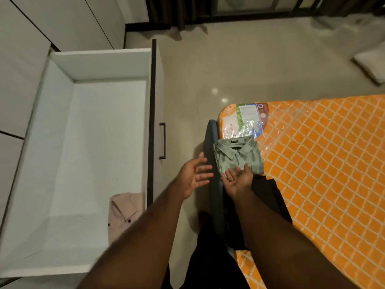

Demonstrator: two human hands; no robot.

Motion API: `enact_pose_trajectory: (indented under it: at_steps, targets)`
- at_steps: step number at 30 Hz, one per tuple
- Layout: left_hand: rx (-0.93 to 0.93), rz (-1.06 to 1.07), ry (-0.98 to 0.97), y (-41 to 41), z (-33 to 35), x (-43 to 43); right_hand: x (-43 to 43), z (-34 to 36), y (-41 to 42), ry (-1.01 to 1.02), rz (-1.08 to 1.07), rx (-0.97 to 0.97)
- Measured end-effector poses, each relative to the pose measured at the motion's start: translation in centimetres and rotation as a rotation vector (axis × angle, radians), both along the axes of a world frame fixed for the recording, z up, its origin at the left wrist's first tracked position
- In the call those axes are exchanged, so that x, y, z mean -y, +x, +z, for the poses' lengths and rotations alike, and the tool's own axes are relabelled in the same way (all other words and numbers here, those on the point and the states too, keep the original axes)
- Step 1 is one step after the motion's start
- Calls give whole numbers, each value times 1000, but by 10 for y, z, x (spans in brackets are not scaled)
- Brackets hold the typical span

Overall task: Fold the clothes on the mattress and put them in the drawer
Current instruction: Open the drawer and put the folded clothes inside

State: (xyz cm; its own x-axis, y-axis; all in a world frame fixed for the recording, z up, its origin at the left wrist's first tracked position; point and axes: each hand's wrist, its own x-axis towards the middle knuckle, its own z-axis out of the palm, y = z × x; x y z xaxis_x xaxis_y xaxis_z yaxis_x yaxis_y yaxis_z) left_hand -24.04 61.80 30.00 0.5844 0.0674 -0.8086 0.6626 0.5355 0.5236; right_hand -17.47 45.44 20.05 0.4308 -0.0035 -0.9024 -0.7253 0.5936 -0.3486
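Green shirt [239,157]: folded, on the corner of the orange mattress [323,163], collar on the far side.
Right hand [237,180]: loose and flat, palm up, at the shirt's near edge, holding nothing.
Left hand [193,176]: fingers spread, just left of the shirt, not touching it.
Nearer hand: the right one; the shirt lies just ahead of it.
Drawer [104,63]: pulled out, off to the left, with a pink shirt [125,209] inside.
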Motion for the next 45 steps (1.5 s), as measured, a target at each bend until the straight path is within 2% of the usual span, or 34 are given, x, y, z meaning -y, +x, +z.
enact_pose_trajectory:
  at_steps: [4, 9, 13, 15, 17, 20, 22, 26, 29, 31, 32, 35, 38, 45]
  targets:
    - [31, -38, 18, 43, -10, 5, -5, -45, 35, -27, -4, -40]
    - [-43, -15, 32, 50, -32, 7, -15, -92, 63, 7, 90, -96]
    - [-89, 30, 22, 42, -43, 11, -5, -135, 72, -200, 215, -101]
    - [-118, 34, 21, 38, -50, 12, -5, -131, 74, -289, 314, -66]
    - [-150, 34, 23, 33, -55, 12, -4, -129, 76, -277, 296, -96]
    - [-182, 44, 30, 27, -63, 10, -6, -128, 85, -215, 118, -197]
    - [-194, 52, 43, 24, -66, 8, -6, -130, 93, -201, 79, -215]
    - [-217, 70, 47, 19, -65, 2, -2, -116, 100, -96, 104, -155]
    - [-226, 106, 38, 15, -65, -2, 10, -130, 113, -30, 20, -49]
    - [-225, 121, 33, 14, -66, -2, 10, -104, 116, 32, -33, -10]
    - [-226, 124, 31, 13, -66, -1, 7, -65, 114, 55, -34, 21]
    - [-243, 111, 42, 14, -66, 6, 6, -7, 105, 154, 36, 115]
    - [-232, 166, -34, 11, -64, 9, 8, 38, 88, 230, 126, 153]
    - [16, 352, -326, -17, -18, -56, -20, 100, 38, 379, 505, 147]
